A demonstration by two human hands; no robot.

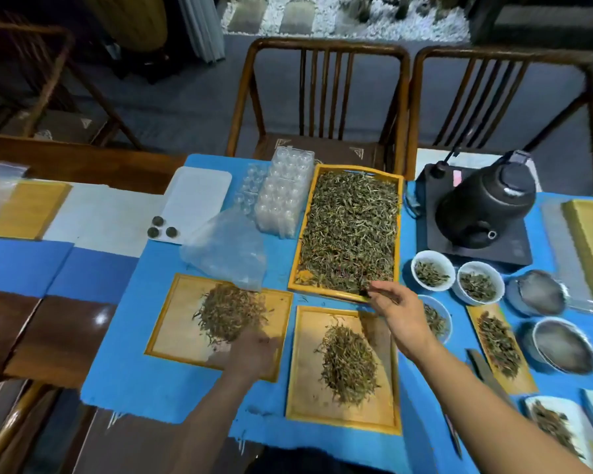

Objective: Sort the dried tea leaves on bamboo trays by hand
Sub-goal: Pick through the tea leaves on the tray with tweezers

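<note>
Right hand [399, 314] pinching a dark leaf at the near edge of the far full tray [350, 230], left hand [250, 350] (blurred, grip unclear) over the near-left tray's pile [231, 314]

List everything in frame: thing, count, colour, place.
large tray: 1, yellow, centre, full of green-brown leaves
small trays: 2, yellow, near, a leaf pile each
white bowls: 2, right of large tray, holding leaves
kettle: 1, black, far right, on black base
plastic bag: 1, clear, above left small tray
chairs: 2, brown, behind table
left hand: on left small tray, blurred
right hand: at large tray's near edge, pinching
</note>
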